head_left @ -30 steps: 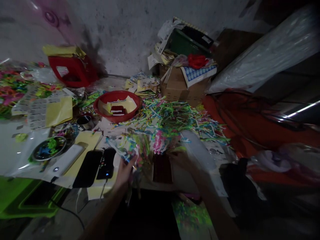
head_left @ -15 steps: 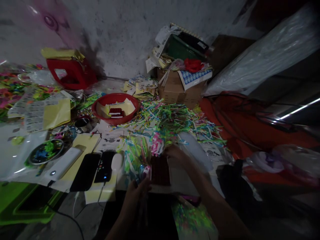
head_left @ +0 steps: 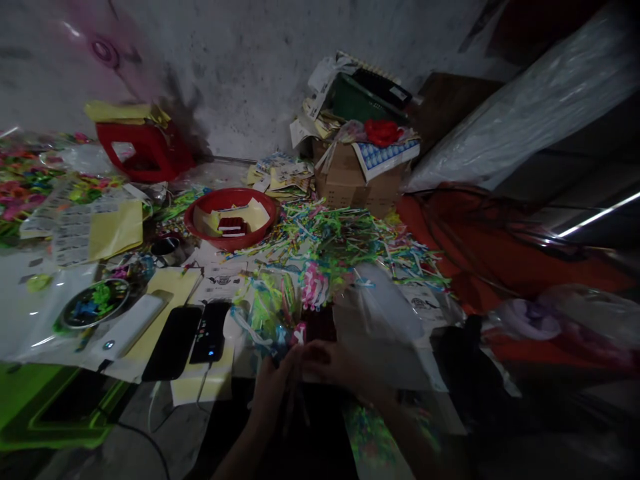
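The left hand (head_left: 274, 379) and right hand (head_left: 327, 363) meet low in the view, both pinching a clear packet of coloured plastic pieces (head_left: 270, 313). At 12 o'clock spreads the loose coloured pile (head_left: 345, 237); at 10 o'clock lie two black phones (head_left: 193, 337).

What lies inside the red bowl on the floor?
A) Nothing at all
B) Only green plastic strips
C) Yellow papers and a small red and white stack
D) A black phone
C: the red bowl holds yellow papers and a small red and white stack; the black phone lies apart from it, nearer the person.
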`<state>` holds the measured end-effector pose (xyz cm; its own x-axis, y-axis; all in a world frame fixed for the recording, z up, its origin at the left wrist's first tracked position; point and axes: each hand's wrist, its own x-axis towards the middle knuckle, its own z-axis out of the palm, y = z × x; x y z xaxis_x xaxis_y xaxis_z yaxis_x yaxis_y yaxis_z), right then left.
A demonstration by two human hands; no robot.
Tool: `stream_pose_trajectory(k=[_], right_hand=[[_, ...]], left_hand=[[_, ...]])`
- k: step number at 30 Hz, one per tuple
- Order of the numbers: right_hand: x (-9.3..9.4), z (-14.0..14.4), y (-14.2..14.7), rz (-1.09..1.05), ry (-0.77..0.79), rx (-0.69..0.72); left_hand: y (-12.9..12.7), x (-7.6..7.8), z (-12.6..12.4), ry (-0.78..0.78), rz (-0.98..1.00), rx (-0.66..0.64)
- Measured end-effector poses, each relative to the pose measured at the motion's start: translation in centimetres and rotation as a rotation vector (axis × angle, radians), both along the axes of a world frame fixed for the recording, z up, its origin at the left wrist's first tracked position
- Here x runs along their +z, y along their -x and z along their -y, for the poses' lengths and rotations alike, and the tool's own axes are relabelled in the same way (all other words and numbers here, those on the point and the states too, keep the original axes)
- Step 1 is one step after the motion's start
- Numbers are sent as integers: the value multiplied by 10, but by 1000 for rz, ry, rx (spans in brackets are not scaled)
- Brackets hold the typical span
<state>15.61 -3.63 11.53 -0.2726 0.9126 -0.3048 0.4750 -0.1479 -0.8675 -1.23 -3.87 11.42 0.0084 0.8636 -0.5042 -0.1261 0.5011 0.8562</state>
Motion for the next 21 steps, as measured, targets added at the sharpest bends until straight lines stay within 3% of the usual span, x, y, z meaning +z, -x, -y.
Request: stream_pose_trajectory(k=[4,7,11,16,18,21], right_hand=[[-5,28,38,-155,-72,-244],[-9,32,39,-232,-21,-356],[-10,26,11,-199,-23,-385],[-10,-3,-47,-66,-220,-618],[-14,-18,-63,-116,-273,-663],[-27,-36,-72,-292,-219,-655]], left_hand=[[-4,-4,2,-89,-70,2],[-5,2,3,-155,-93,-96],[-2,9,2,-233,-83,-136],[5,6,-3,-240,-53,-101],[7,6,-5,-240,-46,-97],[8,9,-5,-214,-66,-84]])
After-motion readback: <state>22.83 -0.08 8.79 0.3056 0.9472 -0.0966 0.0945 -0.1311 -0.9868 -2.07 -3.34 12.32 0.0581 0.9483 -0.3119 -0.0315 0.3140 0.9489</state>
